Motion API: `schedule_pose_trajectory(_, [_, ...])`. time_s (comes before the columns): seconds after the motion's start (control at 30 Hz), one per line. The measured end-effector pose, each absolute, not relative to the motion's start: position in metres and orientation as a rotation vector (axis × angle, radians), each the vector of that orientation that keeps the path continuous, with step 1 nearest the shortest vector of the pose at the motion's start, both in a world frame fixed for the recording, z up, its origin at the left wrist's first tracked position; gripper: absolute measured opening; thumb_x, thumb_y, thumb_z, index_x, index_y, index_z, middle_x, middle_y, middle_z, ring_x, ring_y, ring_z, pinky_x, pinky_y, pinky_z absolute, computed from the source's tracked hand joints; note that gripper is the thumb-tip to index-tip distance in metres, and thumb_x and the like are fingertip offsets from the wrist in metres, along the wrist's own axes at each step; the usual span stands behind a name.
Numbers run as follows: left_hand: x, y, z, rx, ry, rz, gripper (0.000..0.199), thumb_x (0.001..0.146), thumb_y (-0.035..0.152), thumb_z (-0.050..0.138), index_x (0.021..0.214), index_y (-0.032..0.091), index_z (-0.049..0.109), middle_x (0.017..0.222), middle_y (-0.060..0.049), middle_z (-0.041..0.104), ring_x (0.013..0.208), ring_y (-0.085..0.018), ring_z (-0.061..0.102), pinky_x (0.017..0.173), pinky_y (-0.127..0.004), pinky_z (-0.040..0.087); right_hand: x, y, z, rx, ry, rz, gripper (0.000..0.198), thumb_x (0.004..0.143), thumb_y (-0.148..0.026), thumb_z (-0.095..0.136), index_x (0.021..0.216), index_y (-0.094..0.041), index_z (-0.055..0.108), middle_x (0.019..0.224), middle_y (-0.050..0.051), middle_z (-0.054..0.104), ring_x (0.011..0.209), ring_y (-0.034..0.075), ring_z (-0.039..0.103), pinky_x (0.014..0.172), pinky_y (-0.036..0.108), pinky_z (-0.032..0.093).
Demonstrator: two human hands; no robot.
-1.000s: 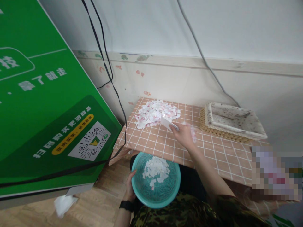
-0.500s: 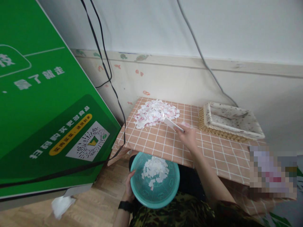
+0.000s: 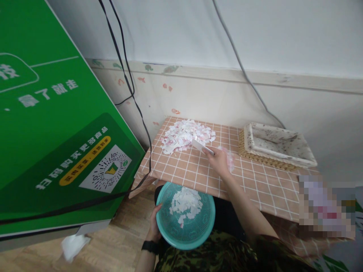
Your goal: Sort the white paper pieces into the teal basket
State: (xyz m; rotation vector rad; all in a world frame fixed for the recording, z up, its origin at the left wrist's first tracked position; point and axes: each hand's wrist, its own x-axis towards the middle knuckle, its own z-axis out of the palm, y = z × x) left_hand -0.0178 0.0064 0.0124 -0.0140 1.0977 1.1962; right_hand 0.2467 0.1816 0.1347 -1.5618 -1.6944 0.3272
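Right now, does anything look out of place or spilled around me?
A crumpled white plastic bag lies on the wooden floor, as if dropped, and a black strap sags loosely across the green panel. The paper scraps piled on the checked tablecloth seem gathered, not spilled.

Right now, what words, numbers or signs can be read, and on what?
"技", green panel, at the picture's edge.
"拿了就走", same panel.
"扫码购买更多商品", same panel.
"买肉买菜 送货到家", on the yellow strip.
QR code: markings too small to read.
Pixelated patch, right: unreadable.
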Motion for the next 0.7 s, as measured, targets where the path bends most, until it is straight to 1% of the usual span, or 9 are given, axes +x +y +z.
schedule_pose_trajectory(0.17, [-0.020, 0.006, 0.008, -0.059, 1.069, 1.163, 0.018, 0.066, 0.031, 0.064, 0.071, 0.016, 0.072, 0.067, -0.006, 0.072, 0.072, -0.030, 0.066, 0.071, -0.041, 0.052, 0.252, 0.180, 0.140, -1.469, -1.768, 0.383, 0.025, 0.082, -0.032, 0.053, 0.097, -0.022, 0.071, 0.092, 0.004, 0.071, 0.080, 0.021, 0.066, 0.070, 0.030, 0.049])
schedule_pose_trajectory(0.27, [-0.021, 0.006, 0.003, -0.065, 1.071, 1.177, 0.017, 0.067, 0.030, 0.064, 0.072, 0.016, 0.072, 0.069, -0.006, 0.072, 0.071, -0.029, 0.066, 0.071, -0.039, 0.051, 0.256, 0.175, 0.145, -1.460, -1.779, 0.440, 0.024, 0.081, -0.032, 0.055, 0.094, -0.021, 0.071, 0.091, 0.005, 0.072, 0.078, 0.021, 0.066, 0.069, 0.030, 0.049])
schedule_pose_trajectory(0.43, [-0.021, 0.005, 0.001, -0.048, 1.073, 1.188, 0.018, 0.068, 0.030, 0.064, 0.073, 0.015, 0.072, 0.071, -0.007, 0.073, 0.069, -0.027, 0.065, 0.071, -0.038, 0.051, 0.254, 0.178, 0.142, -1.453, -1.706, 0.437, 0.026, 0.082, -0.037, 0.054, 0.095, -0.022, 0.071, 0.090, 0.004, 0.072, 0.078, 0.022, 0.066, 0.069, 0.032, 0.050])
schedule_pose_trajectory(0.57, [-0.020, 0.005, 0.004, -0.033, 1.091, 1.183, 0.020, 0.066, 0.032, 0.064, 0.073, 0.014, 0.072, 0.071, -0.008, 0.072, 0.070, -0.028, 0.066, 0.071, -0.036, 0.051, 0.248, 0.191, 0.134, -1.433, -1.722, 0.448, 0.024, 0.082, -0.034, 0.054, 0.097, -0.022, 0.070, 0.093, 0.005, 0.071, 0.081, 0.021, 0.066, 0.072, 0.032, 0.049])
schedule_pose_trajectory(0.7, [-0.021, 0.005, 0.003, -0.044, 1.124, 1.171, 0.020, 0.064, 0.032, 0.066, 0.072, 0.015, 0.072, 0.071, -0.007, 0.072, 0.073, -0.029, 0.066, 0.071, -0.037, 0.051, 0.248, 0.195, 0.140, -1.435, -1.779, 0.511, 0.023, 0.081, -0.032, 0.055, 0.095, -0.022, 0.070, 0.092, 0.005, 0.071, 0.081, 0.021, 0.066, 0.070, 0.031, 0.049])
